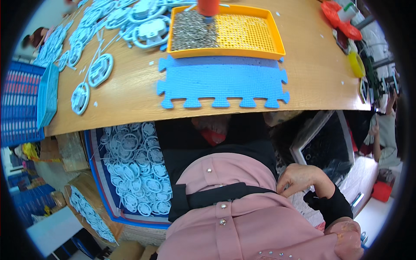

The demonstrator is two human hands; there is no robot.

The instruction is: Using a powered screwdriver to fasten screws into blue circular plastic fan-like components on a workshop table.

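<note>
My right hand (299, 178) is at the right side of my waist, against the pink shirt by the end of the black belt (234, 190). Its fingers are curled in and closed; whatever they may pinch is hidden. A black cuff is round that wrist. My left hand does not show. Ahead on the table, a yellow tray (281, 47) holds a heap of small metal screws (190, 32) on its left and a perforated grid (247, 32) on its right. A red tool (209, 8) with a dark tip hangs over the tray. Below the tray lies a blue foam mat (225, 82).
Several light-blue oval parts with cords (151, 31) pile up at the table's far left; two (100, 70) lie nearer. A blue crate (24, 95) stands left. Below the table edge, a blue-rimmed bin (96, 173) holds more parts. Red plastic (331, 15) and yellow tape (356, 65) sit right.
</note>
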